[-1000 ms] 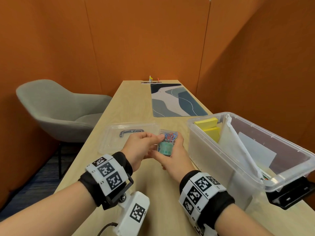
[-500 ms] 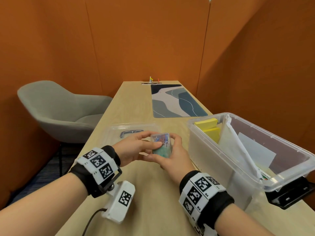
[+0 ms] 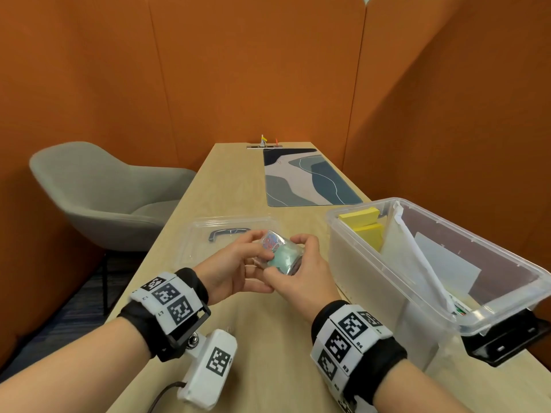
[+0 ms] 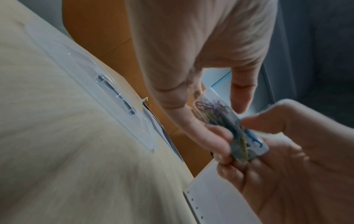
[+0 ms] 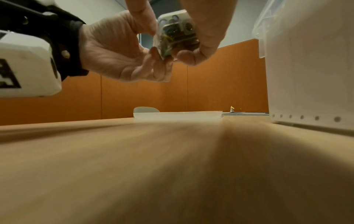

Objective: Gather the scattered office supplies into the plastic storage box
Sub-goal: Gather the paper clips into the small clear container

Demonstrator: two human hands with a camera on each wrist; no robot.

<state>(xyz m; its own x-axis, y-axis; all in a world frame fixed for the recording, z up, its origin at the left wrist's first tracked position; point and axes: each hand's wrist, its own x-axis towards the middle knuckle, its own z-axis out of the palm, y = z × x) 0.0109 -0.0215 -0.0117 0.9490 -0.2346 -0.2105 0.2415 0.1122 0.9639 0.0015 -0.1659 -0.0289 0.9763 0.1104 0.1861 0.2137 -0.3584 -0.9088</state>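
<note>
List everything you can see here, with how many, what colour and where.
small clear plastic case of coloured paper clips: one, held above the table
clear plastic storage box: one, table's right
yellow sticky-note pads: two, inside the box
white paper sheets: several, inside the box
clear box lid: one, black handle, flat on table
patterned blue-grey desk mat: one, far end
wooden table: one, light
grey armchair: one, left
left hand: grips the case
right hand: grips the case
</note>
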